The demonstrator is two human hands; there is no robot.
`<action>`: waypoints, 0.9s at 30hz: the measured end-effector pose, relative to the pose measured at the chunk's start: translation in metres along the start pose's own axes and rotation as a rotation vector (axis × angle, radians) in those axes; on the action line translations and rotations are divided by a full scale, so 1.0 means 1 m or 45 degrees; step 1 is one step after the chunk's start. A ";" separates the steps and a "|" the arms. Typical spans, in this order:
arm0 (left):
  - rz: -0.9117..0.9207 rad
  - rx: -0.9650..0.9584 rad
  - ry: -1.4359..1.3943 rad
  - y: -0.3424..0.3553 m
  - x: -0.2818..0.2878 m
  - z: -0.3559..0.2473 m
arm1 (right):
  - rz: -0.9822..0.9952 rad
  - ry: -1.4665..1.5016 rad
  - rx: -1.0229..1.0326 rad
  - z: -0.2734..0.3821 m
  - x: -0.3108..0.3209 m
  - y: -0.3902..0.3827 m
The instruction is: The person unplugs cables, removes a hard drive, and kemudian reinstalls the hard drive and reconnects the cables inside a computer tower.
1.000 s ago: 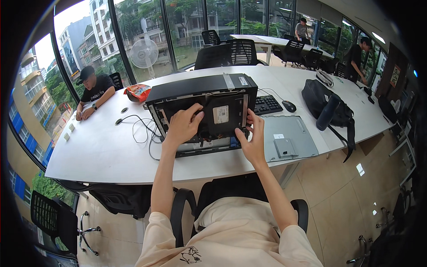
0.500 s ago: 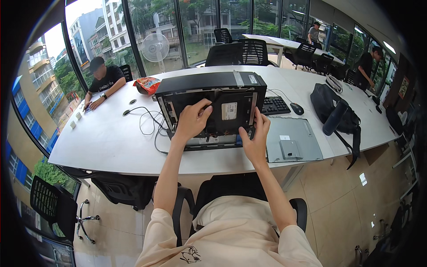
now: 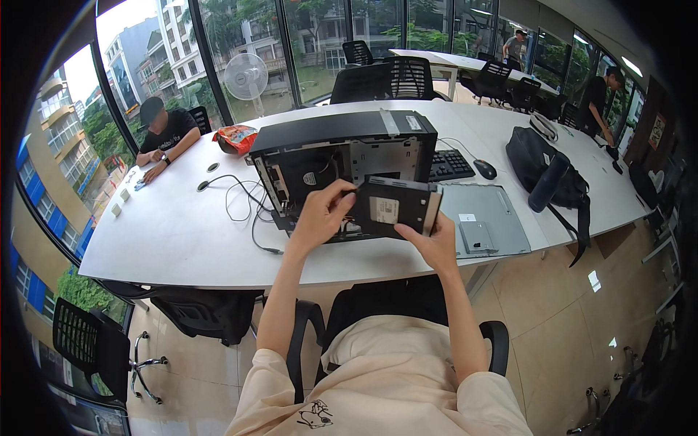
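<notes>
As a black computer case (image 3: 320,133) stands on a white surface (image 3: 153,243), its innards exposed toward the seated person, the right hand (image 3: 437,245) has its grip around the right end of a black box (image 3: 413,208) bearing a white label (image 3: 384,210), held tilted before the case's open side. The left hand (image 3: 320,214) bends at the box's other end; whether its grip holds the box is hard to tell. A grey panel (image 3: 504,225) lies to the right, near a keyboard (image 3: 449,166) and mouse (image 3: 485,169).
</notes>
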State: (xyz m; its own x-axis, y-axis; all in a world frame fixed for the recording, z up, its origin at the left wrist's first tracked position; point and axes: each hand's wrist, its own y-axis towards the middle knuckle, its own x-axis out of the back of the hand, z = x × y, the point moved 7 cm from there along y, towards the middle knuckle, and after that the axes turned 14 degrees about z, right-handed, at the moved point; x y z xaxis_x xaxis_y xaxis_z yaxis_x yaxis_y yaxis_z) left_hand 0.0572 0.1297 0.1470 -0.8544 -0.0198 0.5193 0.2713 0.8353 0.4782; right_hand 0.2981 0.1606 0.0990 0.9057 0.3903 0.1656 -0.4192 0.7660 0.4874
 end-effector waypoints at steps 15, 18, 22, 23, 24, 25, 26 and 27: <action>0.169 0.519 -0.799 -0.062 -0.134 0.086 | -0.464 0.744 -0.249 -0.091 -0.004 -0.086; 0.129 0.445 -0.844 -0.067 -0.136 0.093 | -0.399 0.758 -0.299 -0.098 -0.009 -0.090; 0.159 0.355 -1.065 -0.070 -0.139 0.108 | -0.377 0.798 -0.316 -0.101 -0.016 -0.095; 0.155 0.359 -1.067 -0.071 -0.140 0.109 | -0.381 0.782 -0.357 -0.104 -0.015 -0.096; 0.150 0.336 -1.000 -0.071 -0.140 0.109 | -0.386 0.766 -0.398 -0.107 -0.015 -0.097; 0.147 0.312 -0.934 -0.072 -0.139 0.108 | -0.386 0.767 -0.401 -0.107 -0.014 -0.098; 0.150 0.311 -0.934 -0.072 -0.139 0.104 | -0.363 0.775 -0.429 -0.107 -0.014 -0.098; 0.134 0.339 -0.876 -0.073 -0.139 0.101 | -0.341 0.782 -0.457 -0.107 -0.013 -0.098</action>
State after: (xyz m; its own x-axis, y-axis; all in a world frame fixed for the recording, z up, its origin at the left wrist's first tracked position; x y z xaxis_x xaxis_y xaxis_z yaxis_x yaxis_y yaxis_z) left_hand 0.1113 0.1269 -0.0310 -0.9380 0.3429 -0.0498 0.3250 0.9204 0.2172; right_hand 0.3205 0.1350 -0.0430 0.8253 0.3011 -0.4777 -0.2799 0.9529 0.1171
